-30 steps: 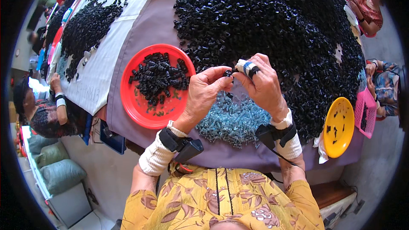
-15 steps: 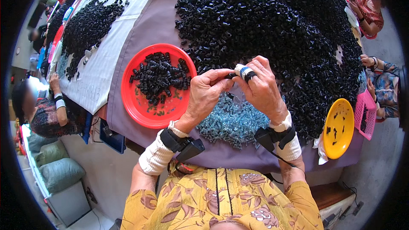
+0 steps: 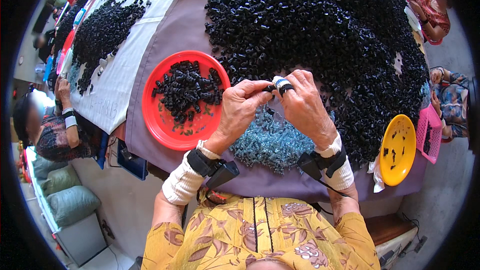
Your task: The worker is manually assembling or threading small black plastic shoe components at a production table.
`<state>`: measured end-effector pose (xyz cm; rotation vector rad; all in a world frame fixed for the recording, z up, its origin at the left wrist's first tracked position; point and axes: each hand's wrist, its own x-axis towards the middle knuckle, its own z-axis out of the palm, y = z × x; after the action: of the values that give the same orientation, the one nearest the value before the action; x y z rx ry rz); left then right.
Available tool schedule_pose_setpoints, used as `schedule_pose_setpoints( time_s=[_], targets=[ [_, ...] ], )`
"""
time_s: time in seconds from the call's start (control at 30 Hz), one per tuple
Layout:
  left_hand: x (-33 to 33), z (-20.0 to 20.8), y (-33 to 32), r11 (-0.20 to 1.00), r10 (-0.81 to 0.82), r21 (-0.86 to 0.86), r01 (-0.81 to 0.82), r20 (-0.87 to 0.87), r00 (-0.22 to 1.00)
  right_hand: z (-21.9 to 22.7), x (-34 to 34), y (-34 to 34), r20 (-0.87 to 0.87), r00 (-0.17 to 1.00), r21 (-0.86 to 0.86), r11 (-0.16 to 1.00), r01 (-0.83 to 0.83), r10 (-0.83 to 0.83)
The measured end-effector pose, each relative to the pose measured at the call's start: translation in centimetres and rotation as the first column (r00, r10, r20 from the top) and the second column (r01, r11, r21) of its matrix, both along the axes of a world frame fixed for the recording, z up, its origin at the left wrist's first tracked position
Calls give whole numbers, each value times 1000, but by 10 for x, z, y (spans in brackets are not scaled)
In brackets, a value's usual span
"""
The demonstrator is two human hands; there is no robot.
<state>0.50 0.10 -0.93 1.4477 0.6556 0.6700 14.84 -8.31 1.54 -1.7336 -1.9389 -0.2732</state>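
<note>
Between my two hands, at the near edge of a large heap of small black plastic parts [image 3: 300,30], is one small black plastic part [image 3: 270,89]. My left hand [image 3: 239,112] pinches it between thumb and forefinger. My right hand [image 3: 305,104] closes on its other end, with a striped cloth band round one finger; anything else in those fingers is too small to make out. Just below both hands lies a pile of pale blue coil springs [image 3: 272,145]. Left of my left hand stands a red plate [image 3: 155,127] with several black parts gathered on it.
A yellow plate [image 3: 406,157] with a few black pieces lies at the right edge, beside a pink basket [image 3: 434,127]. Purple cloth [image 3: 150,145] covers this table. Co-workers sit on both sides; more black heaps [image 3: 107,35] cover a white-clothed table at left.
My fingers have shifted slightly around the black part, the right hand turning a little. The plates and piles stay where they were.
</note>
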Motion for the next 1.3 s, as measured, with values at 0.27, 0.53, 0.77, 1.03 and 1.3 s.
schedule_pose_setpoints(
  time_s=[0.27, 0.53, 0.77, 1.03, 1.3],
  targets=[
    [-1, -1, -2, 995, 31, 91, -30, -10, 999, -3, 1, -1, -16, 998, -36, 998, -56, 55],
    [-4, 4, -5, 959, 23, 284, -7, -54, 998, -9, 4, -3, -76, 988, -82, 986, -143, 137],
    [-4, 6, -2, 970, -38, -240, 33, -17, 999, -2, 0, 0, -67, 994, -179, 980, -92, 81],
    [-1, 3, -4, 852, -49, -515, 95, 102, 994, -11, 6, 10, -87, 996, 49, 998, -25, 29],
    [-4, -3, -5, 855, -67, -509, 102, 86, 994, -12, 2, 10, -141, 989, 25, 999, -32, 36]
  ],
)
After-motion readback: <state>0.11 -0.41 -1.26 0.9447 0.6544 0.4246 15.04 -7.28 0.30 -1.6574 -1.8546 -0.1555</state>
